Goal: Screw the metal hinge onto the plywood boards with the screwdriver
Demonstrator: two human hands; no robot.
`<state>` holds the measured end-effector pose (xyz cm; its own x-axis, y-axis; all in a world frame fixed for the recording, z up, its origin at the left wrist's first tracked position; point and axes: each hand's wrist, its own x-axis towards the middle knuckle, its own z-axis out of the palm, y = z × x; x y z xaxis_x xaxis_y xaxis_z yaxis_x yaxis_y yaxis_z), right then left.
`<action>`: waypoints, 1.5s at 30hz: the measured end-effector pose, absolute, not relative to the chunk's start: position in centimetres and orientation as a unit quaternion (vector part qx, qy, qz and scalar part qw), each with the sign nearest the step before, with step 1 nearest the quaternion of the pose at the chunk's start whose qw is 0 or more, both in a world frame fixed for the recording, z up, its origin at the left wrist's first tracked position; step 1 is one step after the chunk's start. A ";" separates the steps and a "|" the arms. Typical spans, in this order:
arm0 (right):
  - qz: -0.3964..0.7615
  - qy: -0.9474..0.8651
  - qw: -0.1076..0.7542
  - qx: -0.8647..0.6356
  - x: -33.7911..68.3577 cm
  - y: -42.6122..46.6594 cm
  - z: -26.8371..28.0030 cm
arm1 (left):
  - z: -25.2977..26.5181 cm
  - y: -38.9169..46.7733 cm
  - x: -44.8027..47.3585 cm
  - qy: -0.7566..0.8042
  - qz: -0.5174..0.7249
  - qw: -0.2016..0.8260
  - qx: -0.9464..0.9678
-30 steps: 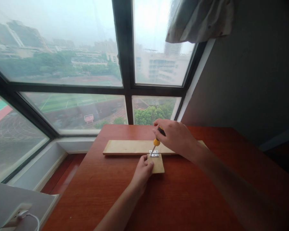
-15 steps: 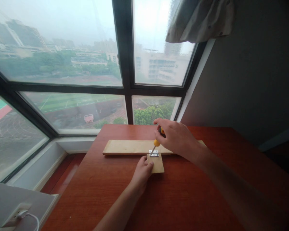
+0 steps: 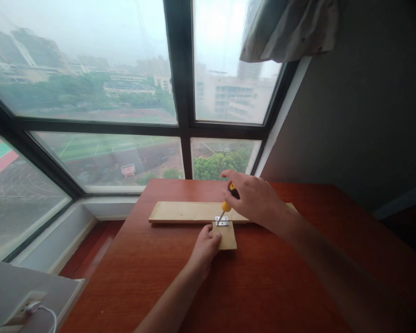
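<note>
Gripping the block (image 3: 228, 238), by its left edge: left hand (image 3: 207, 243), thumb on top and fingers at the side, low and clear of the shaft, presumably to steady the piece against turning.

Right hand (image 3: 251, 194): closed around the handle of the screwdriver (image 3: 226, 206), forefinger lifted away. The raised wrist seems to suit pressing down and twisting from above; the fingers on the hidden side cannot be made out.

Screwdriver: one, yellow and black, tilted, handle to the far right, tip at the near-left corner of the hinge (image 3: 222, 221). Whether a screw sits under the tip is too small to tell.

Hinge: one, silver, lying flat across the seam between block and board (image 3: 185, 212), apparently so that each leaf rests on its own piece.

Board: one, long, pale, flat on the table (image 3: 142, 277), running left to right on the far side of the block, partly behind the right hand. The two pieces lie edge to edge, likely to keep them in line.

Surroundings: window frame (image 3: 184, 132) at the far side; curtain (image 3: 291, 32), far right; socket (image 3: 22, 309) with plug, near left.
</note>
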<state>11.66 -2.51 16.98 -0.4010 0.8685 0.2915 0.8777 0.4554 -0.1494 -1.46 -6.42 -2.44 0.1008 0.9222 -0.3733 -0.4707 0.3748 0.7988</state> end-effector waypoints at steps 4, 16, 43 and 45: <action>0.017 -0.860 0.184 -0.476 12.0 -2.8 17.0 | -2.3 -6.4 -1.4 0.446 0.501 0.701 0.242; 0.006 -0.848 0.183 -0.497 11.9 -2.7 16.7 | -2.4 -6.4 -1.4 0.442 0.503 0.705 0.236; -0.008 -0.834 0.197 -0.514 11.9 -2.8 16.3 | -2.0 -6.4 -1.4 0.464 0.487 0.705 0.224; -0.007 -0.836 0.202 -0.510 12.0 -3.0 16.3 | -1.9 -6.4 -1.4 0.460 0.489 0.706 0.224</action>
<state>11.98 -2.96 16.30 -0.3974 0.8501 0.3455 0.8558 0.4793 -0.1949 -1.38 -6.39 -1.91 0.0975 0.8971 -0.4309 -0.4852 0.4209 0.7665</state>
